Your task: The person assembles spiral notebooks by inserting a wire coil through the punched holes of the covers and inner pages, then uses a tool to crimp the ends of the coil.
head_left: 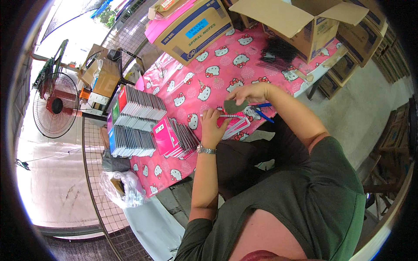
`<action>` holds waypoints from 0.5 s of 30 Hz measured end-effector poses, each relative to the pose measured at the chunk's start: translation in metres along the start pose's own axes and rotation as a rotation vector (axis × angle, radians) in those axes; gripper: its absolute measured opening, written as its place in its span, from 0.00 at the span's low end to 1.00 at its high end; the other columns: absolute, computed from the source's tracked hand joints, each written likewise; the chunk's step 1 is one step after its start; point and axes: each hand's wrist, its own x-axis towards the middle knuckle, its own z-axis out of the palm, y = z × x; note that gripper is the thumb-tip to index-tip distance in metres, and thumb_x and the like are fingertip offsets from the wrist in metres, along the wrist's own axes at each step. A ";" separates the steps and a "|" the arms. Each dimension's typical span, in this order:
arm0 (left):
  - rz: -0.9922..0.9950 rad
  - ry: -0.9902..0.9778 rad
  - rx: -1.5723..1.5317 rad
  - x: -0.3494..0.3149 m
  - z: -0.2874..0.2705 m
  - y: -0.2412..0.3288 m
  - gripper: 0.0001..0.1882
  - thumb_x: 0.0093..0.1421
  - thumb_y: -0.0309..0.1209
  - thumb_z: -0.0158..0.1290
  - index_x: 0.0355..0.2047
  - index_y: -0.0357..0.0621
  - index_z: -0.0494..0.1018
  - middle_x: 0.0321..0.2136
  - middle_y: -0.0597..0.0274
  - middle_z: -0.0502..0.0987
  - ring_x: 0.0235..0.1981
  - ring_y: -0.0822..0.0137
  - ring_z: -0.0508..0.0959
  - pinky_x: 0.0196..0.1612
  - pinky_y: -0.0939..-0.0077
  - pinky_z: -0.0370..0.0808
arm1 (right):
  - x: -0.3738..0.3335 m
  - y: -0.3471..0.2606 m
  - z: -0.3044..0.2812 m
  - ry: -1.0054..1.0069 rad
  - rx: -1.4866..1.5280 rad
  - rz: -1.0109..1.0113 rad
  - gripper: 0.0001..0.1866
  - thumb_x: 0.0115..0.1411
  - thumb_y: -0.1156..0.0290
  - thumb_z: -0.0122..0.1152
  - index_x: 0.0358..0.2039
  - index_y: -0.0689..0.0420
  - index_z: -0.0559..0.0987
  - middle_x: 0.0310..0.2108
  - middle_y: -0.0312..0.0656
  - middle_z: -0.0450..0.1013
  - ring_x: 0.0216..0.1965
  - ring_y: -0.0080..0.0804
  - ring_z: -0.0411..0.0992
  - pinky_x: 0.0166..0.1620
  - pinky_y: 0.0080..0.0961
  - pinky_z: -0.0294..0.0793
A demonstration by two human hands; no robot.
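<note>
My right hand (pixel 249 92) is closed on a flat dark grey-green piece (pixel 235 106), thumb and fingers at its upper edge; its exact kind I cannot make out. Below it lie pages with a pink and white edge, apparently a notebook (pixel 237 126), near the table's front edge. My left hand (pixel 211 126), with a watch at the wrist, rests at the left side of that notebook, fingers bent and partly spread over its edge. Just right of the notebook sit blue-handled pliers (pixel 264 114), their jaws partly hidden.
Stacks of pink notebooks (pixel 167 137), blue notebooks (pixel 130 141) and red notebooks (pixel 141 102) stand on the pink patterned tablecloth (pixel 191 98). Black wire spirals (pixel 278 54) lie at the back right. Cardboard boxes (pixel 193 32) stand behind; a fan (pixel 54 104) is at left.
</note>
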 end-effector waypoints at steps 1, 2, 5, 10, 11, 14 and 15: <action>0.006 -0.004 -0.013 0.003 0.002 0.000 0.16 0.50 0.38 0.65 0.35 0.44 0.75 0.34 0.61 0.72 0.42 0.55 0.70 0.46 0.59 0.64 | 0.003 0.009 -0.007 0.079 -0.220 0.071 0.26 0.49 0.65 0.63 0.50 0.61 0.78 0.43 0.39 0.76 0.45 0.28 0.72 0.51 0.25 0.70; 0.005 -0.015 -0.023 0.004 0.005 0.001 0.16 0.50 0.38 0.65 0.35 0.44 0.75 0.35 0.61 0.73 0.42 0.55 0.70 0.46 0.59 0.64 | 0.002 0.018 -0.016 0.159 -0.439 0.145 0.26 0.50 0.62 0.63 0.50 0.61 0.78 0.44 0.40 0.77 0.44 0.28 0.73 0.50 0.25 0.70; -0.041 -0.002 -0.018 -0.003 0.001 -0.002 0.17 0.49 0.38 0.65 0.35 0.44 0.75 0.35 0.60 0.73 0.42 0.55 0.71 0.47 0.59 0.64 | 0.001 0.009 0.005 -0.013 0.370 -0.107 0.28 0.46 0.65 0.65 0.49 0.65 0.77 0.45 0.43 0.75 0.45 0.31 0.73 0.54 0.27 0.69; -0.049 -0.006 -0.040 -0.002 0.001 0.000 0.17 0.48 0.36 0.65 0.36 0.43 0.74 0.37 0.58 0.74 0.44 0.54 0.71 0.48 0.58 0.65 | 0.009 0.001 -0.002 -0.017 -0.034 0.008 0.29 0.46 0.67 0.66 0.50 0.62 0.77 0.42 0.39 0.74 0.44 0.30 0.72 0.54 0.24 0.68; -0.054 0.004 -0.058 -0.002 0.000 -0.002 0.17 0.48 0.35 0.65 0.36 0.43 0.74 0.37 0.58 0.74 0.44 0.54 0.71 0.48 0.58 0.65 | 0.010 -0.002 0.003 -0.065 0.215 -0.082 0.28 0.45 0.69 0.66 0.50 0.61 0.77 0.41 0.37 0.74 0.43 0.29 0.72 0.53 0.24 0.68; -0.046 0.032 -0.134 0.003 -0.001 -0.005 0.16 0.49 0.32 0.64 0.37 0.42 0.74 0.38 0.57 0.74 0.45 0.52 0.71 0.49 0.58 0.66 | 0.012 0.011 -0.010 0.172 -0.099 0.038 0.29 0.48 0.67 0.63 0.53 0.63 0.75 0.45 0.39 0.74 0.45 0.28 0.72 0.52 0.24 0.69; -0.065 0.070 -0.165 -0.001 -0.003 -0.008 0.16 0.49 0.32 0.64 0.37 0.42 0.74 0.38 0.56 0.74 0.45 0.52 0.71 0.49 0.58 0.67 | 0.014 0.009 -0.010 0.159 -0.114 0.031 0.29 0.51 0.67 0.61 0.54 0.63 0.74 0.47 0.39 0.74 0.45 0.27 0.72 0.52 0.25 0.69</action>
